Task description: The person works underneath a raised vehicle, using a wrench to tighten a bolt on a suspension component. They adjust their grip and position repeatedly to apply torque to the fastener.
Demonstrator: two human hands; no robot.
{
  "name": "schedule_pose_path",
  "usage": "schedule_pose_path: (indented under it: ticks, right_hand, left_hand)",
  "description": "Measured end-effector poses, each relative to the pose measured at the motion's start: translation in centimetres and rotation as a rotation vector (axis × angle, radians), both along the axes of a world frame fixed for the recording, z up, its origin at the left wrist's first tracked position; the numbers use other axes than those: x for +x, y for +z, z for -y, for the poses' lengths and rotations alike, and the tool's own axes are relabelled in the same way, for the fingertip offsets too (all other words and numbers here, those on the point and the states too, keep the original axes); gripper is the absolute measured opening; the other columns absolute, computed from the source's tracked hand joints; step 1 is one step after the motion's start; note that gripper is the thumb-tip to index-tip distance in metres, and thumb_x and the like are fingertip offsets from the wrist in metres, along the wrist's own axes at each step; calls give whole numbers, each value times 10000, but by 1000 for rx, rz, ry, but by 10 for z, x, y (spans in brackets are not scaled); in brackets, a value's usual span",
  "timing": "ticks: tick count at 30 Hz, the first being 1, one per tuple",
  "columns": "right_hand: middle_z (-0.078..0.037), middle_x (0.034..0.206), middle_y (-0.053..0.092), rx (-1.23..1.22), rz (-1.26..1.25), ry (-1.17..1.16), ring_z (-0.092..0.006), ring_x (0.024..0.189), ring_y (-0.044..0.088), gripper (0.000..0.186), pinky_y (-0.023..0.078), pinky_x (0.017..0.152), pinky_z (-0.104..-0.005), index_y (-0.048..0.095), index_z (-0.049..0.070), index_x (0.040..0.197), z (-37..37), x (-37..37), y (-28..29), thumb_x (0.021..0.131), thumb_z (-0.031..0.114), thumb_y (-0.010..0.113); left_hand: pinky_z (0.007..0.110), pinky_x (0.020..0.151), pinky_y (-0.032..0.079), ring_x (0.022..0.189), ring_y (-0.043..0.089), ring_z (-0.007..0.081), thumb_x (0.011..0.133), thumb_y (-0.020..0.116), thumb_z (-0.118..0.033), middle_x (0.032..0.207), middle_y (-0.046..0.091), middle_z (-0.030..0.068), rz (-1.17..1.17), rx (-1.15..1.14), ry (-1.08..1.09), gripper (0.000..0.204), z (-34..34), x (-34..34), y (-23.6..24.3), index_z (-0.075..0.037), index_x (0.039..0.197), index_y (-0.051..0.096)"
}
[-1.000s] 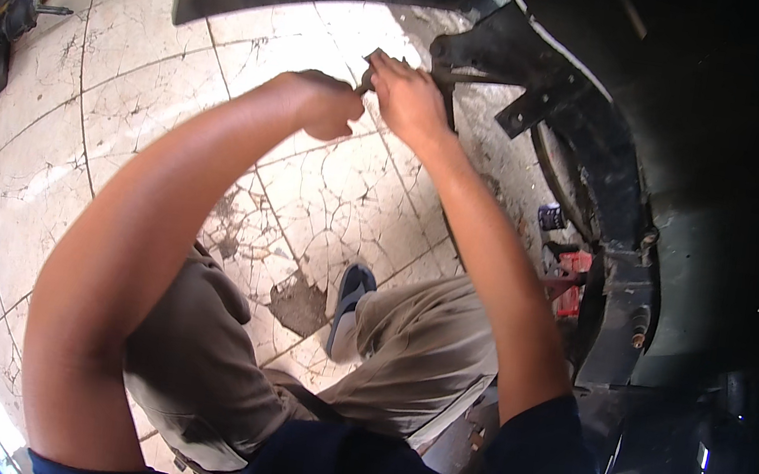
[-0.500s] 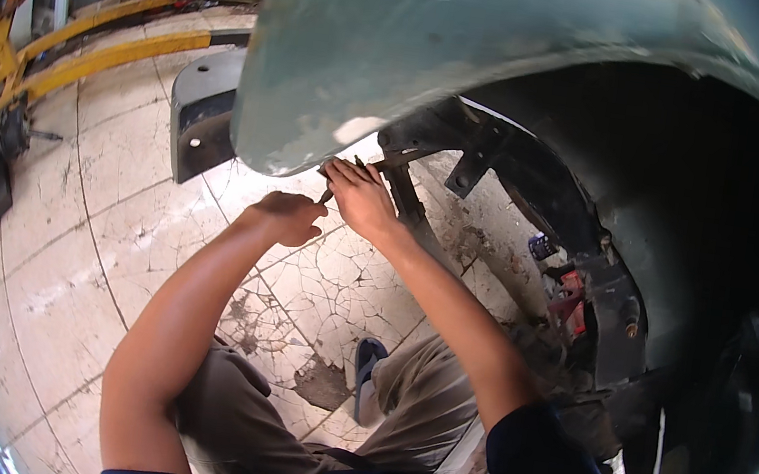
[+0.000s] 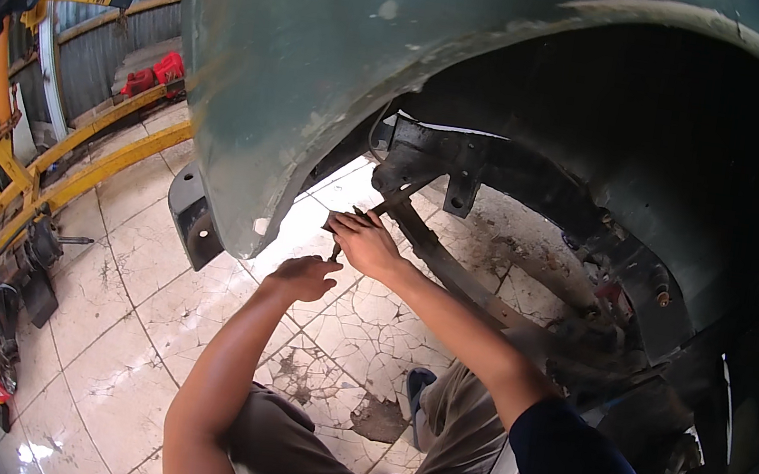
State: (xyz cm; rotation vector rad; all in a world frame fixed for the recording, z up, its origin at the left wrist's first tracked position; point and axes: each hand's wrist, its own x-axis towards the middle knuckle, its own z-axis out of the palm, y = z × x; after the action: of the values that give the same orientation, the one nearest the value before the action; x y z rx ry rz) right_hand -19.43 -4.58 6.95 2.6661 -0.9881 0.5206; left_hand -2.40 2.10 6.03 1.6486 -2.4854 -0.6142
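Note:
My right hand is closed round a dark metal piece at the front end of a long leaf spring, below the wheel arch. Just below it, my left hand is curled, with thumb and forefinger a little apart. A thin dark rod runs between the two hands and meets the left fingertips. What the left fingers hold is mostly hidden. Above both hands hangs the worn green fender of a vehicle. Its black frame rail curves away to the right.
A yellow wheeled hoist stands at left, with red objects behind it. Black parts lie on the cracked tile floor. A grey bracket juts out beside the fender's lower tip, close to my hands.
My view has tilted up and to the left, so more of the hoist and wall shows. Both hands keep nearly the same pose at the spring end.

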Motion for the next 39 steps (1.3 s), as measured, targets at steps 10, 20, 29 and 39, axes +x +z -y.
schedule_pose_path:
  ticks: [10,20,29,39]
  right_hand:
    - [-57,1307,528,-13,20,121,-232,1172,524,350,351,1018,-456,535,93,1196,5,-6,-1,862,196,536]
    - [-56,1273,546,-118,-118,295,-219,1131,552,330,407,948,-435,557,92,1161,6,-15,14,849,199,554]
    - [-50,1315,529,114,-23,239,-211,1184,516,322,397,1004,-371,555,112,1224,9,-15,16,928,222,489]
    - [-69,1329,521,87,-30,96,-244,1204,503,362,379,1022,-399,540,105,1262,7,-10,13,921,219,494]
  left_hand:
    - [398,1072,330,1326,363,294,932,466,-362,1487,287,144,61,48,1,548,2,-9,7,-208,1434,310]
    - [403,939,436,1155,522,277,902,543,-314,1270,513,119,47,-83,62,453,14,-18,-2,-79,1275,442]
    - [414,1022,389,1275,428,300,916,487,-373,1461,331,126,168,60,52,576,22,-23,4,-158,1423,318]
    - [417,1008,398,1256,443,304,910,501,-367,1435,363,125,134,31,41,616,22,-18,0,-106,1426,290]
